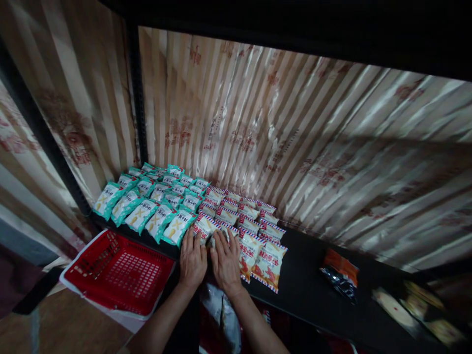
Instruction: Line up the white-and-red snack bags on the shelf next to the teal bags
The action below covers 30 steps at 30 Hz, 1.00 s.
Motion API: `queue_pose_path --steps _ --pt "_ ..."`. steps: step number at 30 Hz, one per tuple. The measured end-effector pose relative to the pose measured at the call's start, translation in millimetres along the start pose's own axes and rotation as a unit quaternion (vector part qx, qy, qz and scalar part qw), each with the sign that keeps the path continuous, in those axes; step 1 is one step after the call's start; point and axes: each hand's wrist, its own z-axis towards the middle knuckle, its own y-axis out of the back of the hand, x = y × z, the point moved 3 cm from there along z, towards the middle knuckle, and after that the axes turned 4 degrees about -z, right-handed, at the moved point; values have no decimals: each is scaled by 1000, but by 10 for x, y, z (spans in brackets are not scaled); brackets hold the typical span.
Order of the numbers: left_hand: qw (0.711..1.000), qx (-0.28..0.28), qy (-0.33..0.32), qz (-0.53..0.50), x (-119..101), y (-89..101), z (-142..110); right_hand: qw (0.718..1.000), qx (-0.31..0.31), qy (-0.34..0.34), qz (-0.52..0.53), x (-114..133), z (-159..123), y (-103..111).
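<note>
My left hand (193, 258) is closed over the lower front of a cream snack bag (203, 226) with red lettering and a striped edge. Close beside it, my right hand (225, 260) has its fingers curled onto another snack bag (224, 232), which they mostly cover. Both thumbs are partly hidden. To the right of my hands, more bags of the same kind, such as the front one (268, 264), stand in rows. On the left, rows of teal and white snack bags (140, 215) lean back on the black shelf (298, 280).
A red plastic basket (127, 275) sits below the shelf's left front edge. Farther right lie an orange and black packet (339, 275) and several pale packets (396, 309). A striped curtain (236, 113) hangs behind, with a black metal post (135, 93) at the corner.
</note>
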Motion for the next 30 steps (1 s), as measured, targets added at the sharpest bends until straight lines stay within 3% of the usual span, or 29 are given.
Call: queue_pose_path --steps 5,19,30 --pt "1000 6 24 0 26 -42 -5 999 20 -47 11 33 173 -52" --pt "1000 -3 26 -10 10 -34 6 999 20 -8 37 37 226 -70" --pt "999 -3 37 -6 4 -42 27 996 4 -50 69 16 195 -80"
